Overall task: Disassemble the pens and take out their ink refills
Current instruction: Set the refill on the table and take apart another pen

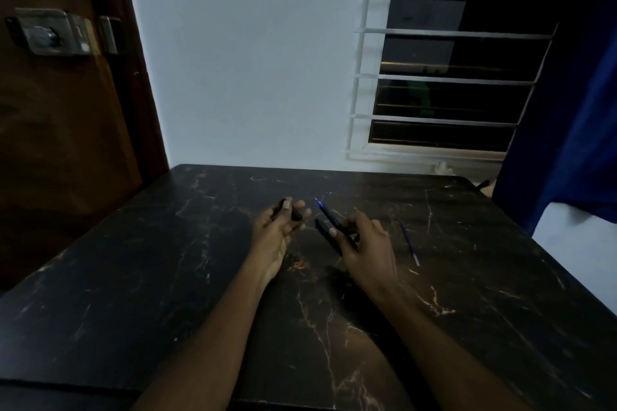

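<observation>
Item one: a short black pen section (295,214), matte and stubby. We hold it in our left hand (277,233), fingers curled round it, near the middle of the table (167,277).

Item two: a slim dark pen part (329,215) with a glinting blue tip that points up and away to the left. We pinch it between thumb and fingers of our right hand (367,243).

Item three: a second black barrel (323,229), thicker and blunt-ended. The same right hand holds it just beneath item two and roughly parallel to it. We cannot tell whether the two touch.

Item four: a thin blue ink refill (410,243) with a pale near end. It lies loose on the table, right of the right hand and apart from it.

The table has a black marble-look top with pale and orange veins.
</observation>
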